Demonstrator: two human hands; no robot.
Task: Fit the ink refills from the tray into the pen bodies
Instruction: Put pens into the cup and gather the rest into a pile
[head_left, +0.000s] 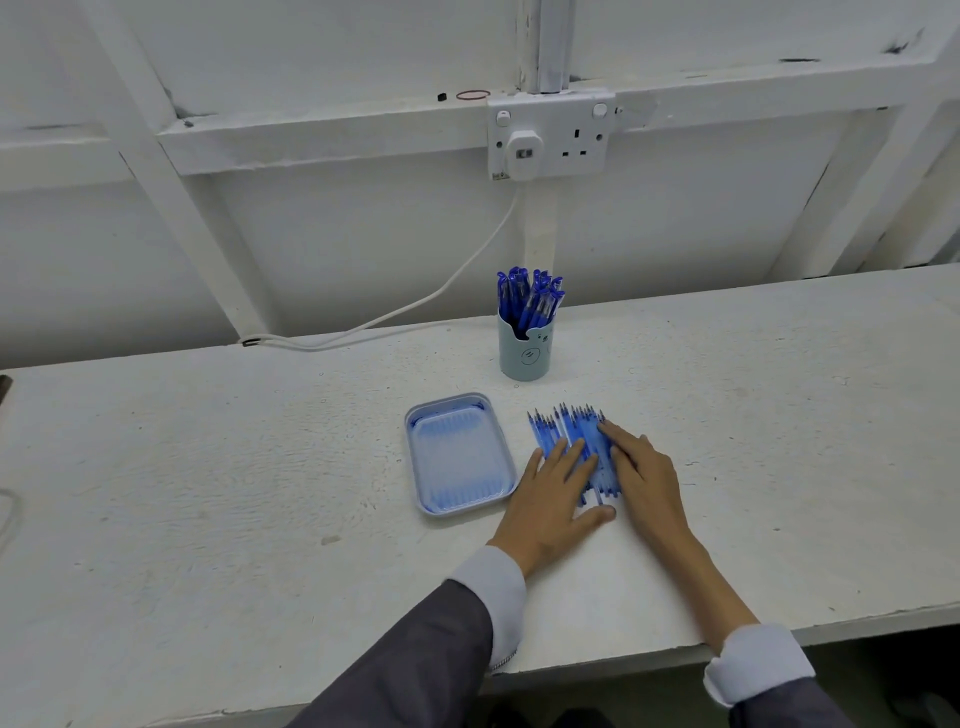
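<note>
Blue refills (563, 434) lie on the table at the tray's (411, 452) 3 o'clock, tips toward 12; left hand (550, 501) and right hand (644, 480) press flat on them, fingers straight, equally near, with pens (530, 296) in a cup (524, 356) at 12

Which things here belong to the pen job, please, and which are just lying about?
Job: refills, tray, pens, cup, left hand and right hand, both flat on the refills.
Lying about: socket, cable, rubber band.
</note>
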